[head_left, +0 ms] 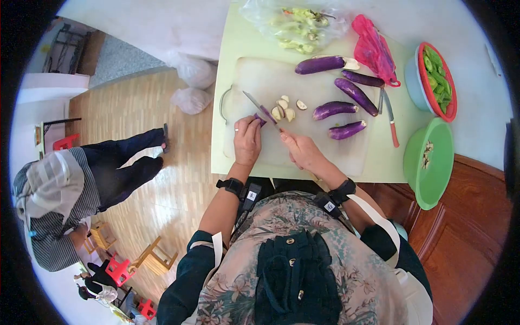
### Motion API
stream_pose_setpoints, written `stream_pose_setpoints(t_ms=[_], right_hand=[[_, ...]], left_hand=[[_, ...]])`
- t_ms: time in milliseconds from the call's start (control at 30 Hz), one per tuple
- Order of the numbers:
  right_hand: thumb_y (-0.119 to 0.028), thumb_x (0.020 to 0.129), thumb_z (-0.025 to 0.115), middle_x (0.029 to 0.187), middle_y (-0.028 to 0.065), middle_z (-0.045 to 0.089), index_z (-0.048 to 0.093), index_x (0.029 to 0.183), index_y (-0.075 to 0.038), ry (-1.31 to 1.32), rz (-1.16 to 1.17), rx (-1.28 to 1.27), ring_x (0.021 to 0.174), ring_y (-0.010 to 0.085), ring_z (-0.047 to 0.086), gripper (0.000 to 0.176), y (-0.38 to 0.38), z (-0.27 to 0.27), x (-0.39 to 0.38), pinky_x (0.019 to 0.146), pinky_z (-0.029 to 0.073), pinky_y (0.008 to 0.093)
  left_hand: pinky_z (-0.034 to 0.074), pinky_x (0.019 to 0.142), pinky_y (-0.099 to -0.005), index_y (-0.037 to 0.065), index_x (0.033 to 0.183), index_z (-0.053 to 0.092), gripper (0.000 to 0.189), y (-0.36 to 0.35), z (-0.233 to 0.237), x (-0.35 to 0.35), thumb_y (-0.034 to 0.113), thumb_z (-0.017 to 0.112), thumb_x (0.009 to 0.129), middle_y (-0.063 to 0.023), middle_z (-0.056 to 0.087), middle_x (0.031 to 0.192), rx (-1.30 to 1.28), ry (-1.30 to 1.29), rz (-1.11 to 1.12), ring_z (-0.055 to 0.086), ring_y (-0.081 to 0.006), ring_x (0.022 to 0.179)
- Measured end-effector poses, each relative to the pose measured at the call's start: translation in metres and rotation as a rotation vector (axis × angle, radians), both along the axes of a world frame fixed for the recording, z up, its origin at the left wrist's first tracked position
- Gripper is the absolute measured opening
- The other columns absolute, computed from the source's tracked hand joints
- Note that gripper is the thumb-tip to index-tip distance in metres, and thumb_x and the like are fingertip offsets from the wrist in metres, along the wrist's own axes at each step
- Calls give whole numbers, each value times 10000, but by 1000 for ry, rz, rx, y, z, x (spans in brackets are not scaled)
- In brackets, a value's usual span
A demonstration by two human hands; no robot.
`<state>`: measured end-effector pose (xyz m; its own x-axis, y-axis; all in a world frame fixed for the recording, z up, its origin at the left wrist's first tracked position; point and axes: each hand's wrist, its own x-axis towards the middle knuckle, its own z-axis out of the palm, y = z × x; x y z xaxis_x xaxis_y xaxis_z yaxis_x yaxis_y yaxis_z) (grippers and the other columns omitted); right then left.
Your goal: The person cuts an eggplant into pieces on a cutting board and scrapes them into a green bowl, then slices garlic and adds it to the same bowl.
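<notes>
Slicing away, few slices (284, 108) in
Pinching stub (260, 120) with left hand (247, 142), clenching knife (261, 110) in right hand (303, 151), leaving four eggplants (336, 110) whole

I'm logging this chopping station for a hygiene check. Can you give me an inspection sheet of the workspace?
Surface: pale green table with a white cutting board on it.
Job's things: eggplant piece under the left hand, knife at it, cut slices beside it, five whole eggplants to the right.
Clutter: second knife, pink bag, clear bag of greens, green bowl, red-rimmed colander of green pieces.
Hands: left hand fingers pinch the eggplant piece; right hand grips the knife handle.
Cables: nothing seen.
Surroundings: wooden floor, another person at left, small chairs.
</notes>
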<state>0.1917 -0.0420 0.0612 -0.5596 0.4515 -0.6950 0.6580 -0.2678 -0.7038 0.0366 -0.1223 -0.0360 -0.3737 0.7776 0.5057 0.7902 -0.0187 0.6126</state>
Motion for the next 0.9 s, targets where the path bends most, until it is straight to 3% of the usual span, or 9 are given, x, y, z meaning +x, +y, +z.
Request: stream_pose_setpoints(t_ms=[67, 267, 367, 900], right_hand=[[-387, 966, 389, 644, 205, 538, 500, 1268, -43, 47, 71, 185, 592, 352, 548, 471, -3, -1, 10, 597, 451, 395], [-381, 969, 385, 722, 246, 561, 501, 1229, -40, 51, 221, 312, 680, 407, 581, 444, -14, 18, 31, 642, 441, 449], [-377, 973, 368, 764, 270, 571, 495, 1209, -28, 49, 218, 268, 733, 437, 586, 440, -14, 28, 34, 672, 438, 474], [-374, 979, 356, 749, 274, 568, 486, 1199, -27, 55, 269, 278, 720, 439, 579, 431, -11, 27, 31, 660, 429, 491]], left_hand=[[450, 756, -399, -14, 942, 595, 221, -3, 0, 1, -62, 624, 728, -152, 572, 964, -15, -18, 2, 543, -337, 867], [445, 752, -411, -20, 910, 578, 194, -5, -5, 1, -68, 621, 727, -157, 553, 950, -55, -17, 21, 530, -351, 857], [449, 748, -420, -24, 892, 571, 194, -6, -5, 1, -70, 622, 710, -164, 538, 936, -80, -10, 18, 522, -360, 855], [470, 734, -403, -32, 889, 585, 196, -5, -3, 1, -71, 625, 700, -156, 542, 898, -85, -4, 17, 535, -347, 852]])
